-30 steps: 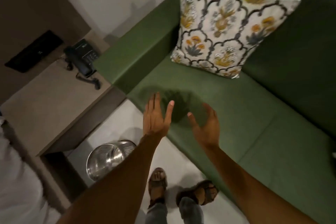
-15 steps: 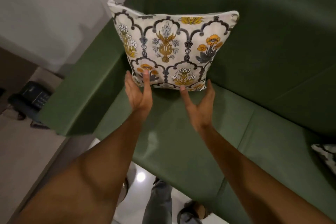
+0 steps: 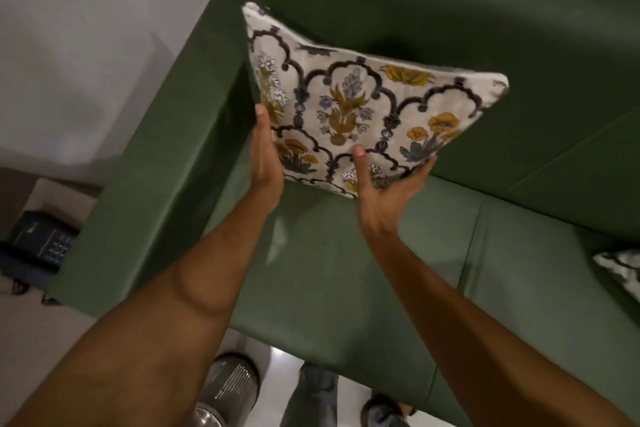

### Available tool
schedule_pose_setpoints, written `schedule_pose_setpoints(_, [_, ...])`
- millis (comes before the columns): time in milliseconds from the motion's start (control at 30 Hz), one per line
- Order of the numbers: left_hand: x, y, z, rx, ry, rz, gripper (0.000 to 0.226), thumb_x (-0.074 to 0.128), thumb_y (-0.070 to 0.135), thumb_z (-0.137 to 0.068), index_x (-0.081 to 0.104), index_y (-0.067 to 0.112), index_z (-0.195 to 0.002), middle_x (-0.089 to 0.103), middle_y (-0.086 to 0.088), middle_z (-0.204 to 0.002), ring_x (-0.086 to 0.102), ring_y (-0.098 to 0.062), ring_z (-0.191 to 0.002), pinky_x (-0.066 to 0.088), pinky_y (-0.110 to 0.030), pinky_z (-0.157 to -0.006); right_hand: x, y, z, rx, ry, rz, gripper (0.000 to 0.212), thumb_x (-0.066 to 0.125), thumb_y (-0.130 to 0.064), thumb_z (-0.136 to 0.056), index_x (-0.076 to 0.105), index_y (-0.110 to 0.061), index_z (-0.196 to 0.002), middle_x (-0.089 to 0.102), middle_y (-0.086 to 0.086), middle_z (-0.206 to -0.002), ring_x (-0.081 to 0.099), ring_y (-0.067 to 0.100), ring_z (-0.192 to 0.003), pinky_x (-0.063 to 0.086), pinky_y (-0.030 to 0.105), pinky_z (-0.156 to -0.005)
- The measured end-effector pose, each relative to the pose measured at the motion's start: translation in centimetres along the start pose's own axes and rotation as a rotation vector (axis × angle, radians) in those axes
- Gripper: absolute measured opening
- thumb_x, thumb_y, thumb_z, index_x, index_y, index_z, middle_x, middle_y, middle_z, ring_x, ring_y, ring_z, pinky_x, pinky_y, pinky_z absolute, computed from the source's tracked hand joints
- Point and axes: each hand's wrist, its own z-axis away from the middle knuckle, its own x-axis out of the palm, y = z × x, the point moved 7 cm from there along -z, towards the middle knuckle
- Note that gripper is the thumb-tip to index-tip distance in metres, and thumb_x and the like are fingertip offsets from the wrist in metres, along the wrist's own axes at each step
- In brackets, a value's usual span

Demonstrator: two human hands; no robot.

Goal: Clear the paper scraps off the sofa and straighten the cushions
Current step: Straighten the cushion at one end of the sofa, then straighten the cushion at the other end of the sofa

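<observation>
A white cushion (image 3: 363,104) printed with dark arches and yellow flowers is lifted off the seat of the green sofa (image 3: 346,270), in the sofa's left corner. My left hand (image 3: 265,163) presses flat against its left edge. My right hand (image 3: 384,187) grips its lower edge, thumb on the front and fingers underneath. A second patterned cushion (image 3: 621,270) shows only a corner at the right edge of the view. No paper scraps are visible on the seat.
The sofa's left armrest (image 3: 162,163) stands close to the cushion. A black desk phone (image 3: 38,243) sits on a side table at the left. A metal mesh bin (image 3: 225,388) stands on the floor by my feet.
Both hands reached from above the seat to the cushion and took hold of it. The cushion has come up off the seat and tilted. The view swung right and closer to the sofa.
</observation>
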Motion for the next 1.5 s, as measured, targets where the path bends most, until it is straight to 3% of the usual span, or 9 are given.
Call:
schedule_pose_setpoints(200, [4.0,-1.6,1.3,-0.030,-0.083,-0.134,0.111,0.038,0.101,-0.070,0.034,0.035,-0.159,0.044,0.001,-0.163,0.046,-0.022,-0.146,0.035,-0.052,-0.123,-5.1,1.1,-0.8,-0.031,0.015,0.040,0.124,0.086,-0.055,-0.083,0.003,-0.026,-0.170,0.022,0.002,-0.171,0.028,0.023,-0.161,0.024,0.042,-0.133])
schedule_pose_setpoints(300, [3.9,-2.7,2.4,0.052,-0.047,-0.119,0.094,0.045,0.091,-0.080,0.038,0.034,-0.156,0.052,0.012,-0.153,0.052,-0.007,-0.138,0.043,-0.035,-0.117,-5.5,2.2,-0.7,0.001,-0.005,0.011,0.124,0.084,-0.065,-0.081,0.004,-0.031,-0.169,0.017,-0.002,-0.175,0.024,0.022,-0.164,0.026,0.052,-0.134])
schedule_pose_setpoints(367, [3.4,-4.4,3.9,0.035,0.053,-0.174,0.089,0.040,0.091,-0.084,0.037,0.038,-0.156,0.052,0.014,-0.153,0.049,-0.009,-0.141,0.039,-0.036,-0.119,-6.1,2.9,-0.4,0.045,0.004,-0.009,0.126,0.080,-0.074,-0.078,0.003,-0.034,-0.169,0.011,-0.007,-0.176,0.021,0.020,-0.165,0.025,0.051,-0.134])
schedule_pose_setpoints(467, [2.5,-8.8,6.9,-0.131,0.236,-0.309,0.097,0.021,0.093,-0.085,0.036,0.031,-0.158,0.041,-0.005,-0.165,0.035,-0.030,-0.153,0.024,-0.052,-0.128,-8.0,4.0,-0.2,0.095,0.009,-0.004,0.129,0.075,-0.083,-0.074,0.002,-0.037,-0.169,0.004,-0.012,-0.177,0.015,0.017,-0.166,0.022,0.048,-0.135])
schedule_pose_setpoints(667, [6.0,-15.5,15.2,-0.481,0.442,-0.209,0.092,0.024,0.077,-0.099,0.052,0.003,-0.144,0.051,-0.026,-0.153,0.050,-0.042,-0.140,0.032,-0.051,-0.121,-16.0,5.9,-0.7,0.131,0.044,0.031,0.127,0.068,-0.088,-0.074,0.004,-0.034,-0.170,0.008,-0.010,-0.178,0.020,0.018,-0.164,0.024,0.046,-0.134])
schedule_pose_setpoints(967, [25.4,-14.8,23.0,-0.368,0.088,-0.459,0.061,0.047,0.064,-0.101,0.060,0.006,-0.117,0.063,-0.023,-0.136,0.058,-0.041,-0.126,0.042,-0.045,-0.107,-35.1,9.0,-3.5,0.233,0.259,0.008,0.115,0.066,-0.079,-0.085,0.001,-0.036,-0.169,0.009,-0.008,-0.177,0.021,0.019,-0.164,0.028,0.049,-0.133])
schedule_pose_setpoints(1100, [36.5,-14.4,26.6,-0.229,-0.108,-0.549,0.075,0.051,0.071,-0.095,0.059,0.007,-0.134,0.063,-0.018,-0.140,0.058,-0.037,-0.131,0.045,-0.046,-0.112,-44.6,10.9,-4.5,0.287,0.432,-0.036,0.115,0.070,-0.070,-0.089,0.000,-0.030,-0.171,0.005,-0.002,-0.179,0.021,0.024,-0.164,0.025,0.051,-0.134])
schedule_pose_setpoints(1267, [47.9,-15.2,32.2,-0.091,-0.331,-0.618,0.090,0.050,0.078,-0.090,0.042,0.016,-0.154,0.041,-0.010,-0.160,0.040,-0.031,-0.148,0.032,-0.051,-0.124,-55.6,12.9,-4.4,0.333,0.718,-0.119,0.120,0.077,-0.063,-0.087,-0.002,-0.029,-0.171,-0.004,0.002,-0.178,0.019,0.029,-0.165,0.023,0.043,-0.132])
schedule_pose_setpoints(1500, [59.3,-16.9,39.1,-0.031,-0.643,-0.542,0.094,0.054,0.077,-0.090,0.015,0.033,-0.165,0.013,-0.002,-0.175,0.015,-0.025,-0.160,0.018,-0.052,-0.130,-66.6,15.5,-4.7,0.342,0.955,-0.318,0.120,0.071,-0.073,-0.082,0.001,-0.033,-0.171,-0.003,0.007,-0.180,0.009,0.033,-0.167,0.016,0.061,-0.133])
